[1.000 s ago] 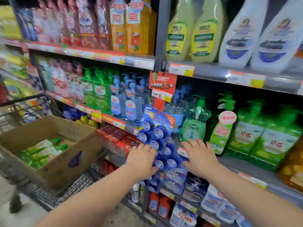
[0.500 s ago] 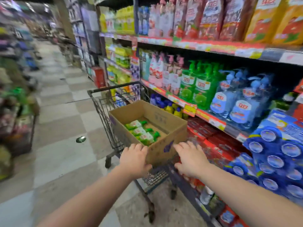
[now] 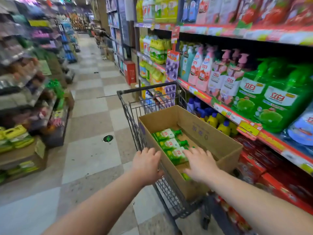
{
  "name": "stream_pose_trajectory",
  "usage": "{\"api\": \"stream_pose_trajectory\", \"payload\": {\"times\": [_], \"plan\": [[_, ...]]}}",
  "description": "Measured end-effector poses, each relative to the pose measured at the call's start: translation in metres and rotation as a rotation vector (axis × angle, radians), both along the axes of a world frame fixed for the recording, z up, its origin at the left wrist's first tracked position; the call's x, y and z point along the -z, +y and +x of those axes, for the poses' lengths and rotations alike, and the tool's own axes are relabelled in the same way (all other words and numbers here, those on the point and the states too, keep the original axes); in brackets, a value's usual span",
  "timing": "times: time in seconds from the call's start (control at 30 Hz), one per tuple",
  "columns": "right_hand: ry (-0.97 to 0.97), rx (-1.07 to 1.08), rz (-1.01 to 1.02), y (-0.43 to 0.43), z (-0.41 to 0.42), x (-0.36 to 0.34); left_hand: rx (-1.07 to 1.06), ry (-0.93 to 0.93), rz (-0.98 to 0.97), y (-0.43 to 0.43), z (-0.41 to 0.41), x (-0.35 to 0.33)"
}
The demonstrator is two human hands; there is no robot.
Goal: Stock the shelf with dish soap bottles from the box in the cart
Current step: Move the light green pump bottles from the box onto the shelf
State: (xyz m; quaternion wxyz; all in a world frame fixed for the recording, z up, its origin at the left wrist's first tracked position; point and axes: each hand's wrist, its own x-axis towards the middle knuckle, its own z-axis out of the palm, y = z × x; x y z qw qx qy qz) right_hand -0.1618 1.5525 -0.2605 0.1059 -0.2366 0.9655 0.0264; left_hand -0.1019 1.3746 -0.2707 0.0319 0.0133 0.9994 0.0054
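Seemingly midway: green dish soap bottles (image 3: 171, 143) lying flat in the open brown cardboard box (image 3: 211, 138) inside the grey wire cart (image 3: 135, 126), none lifted yet. Left hand (image 3: 146, 164) and right hand (image 3: 200, 164) both released, fingers spread, grasping nothing, the right above the bottles. Red-edged shelf (image 3: 225, 112) alongside on the right, crowded already; tall box walls in the way.

An open-topped brown cardboard box (image 3: 205, 133) sat upright in the basket of a grey wire cart (image 3: 133, 122). The cart stood in the aisle just beside the shelf (image 3: 203, 95), a tiered rack with red price rails along its front edges. Three green dish soap bottles (image 3: 172, 143) with white labels and green pump tops lay on their sides on the box floor. They lay side by side along the box's left wall, pump ends toward the shelf side.
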Motion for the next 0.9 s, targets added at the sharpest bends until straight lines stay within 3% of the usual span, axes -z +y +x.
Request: {"api": "stream_pose_trajectory", "payload": {"times": [0.33,0.9], "plan": [[-0.188,0.165,-0.046,-0.002,-0.147,0.04,0.062,-0.11,-0.048,-0.027,-0.142,0.017],[-0.49,0.687,-0.078,-0.001,-0.231,0.122,0.427,-0.569,-0.086,-0.019,-0.343,0.115]]}}
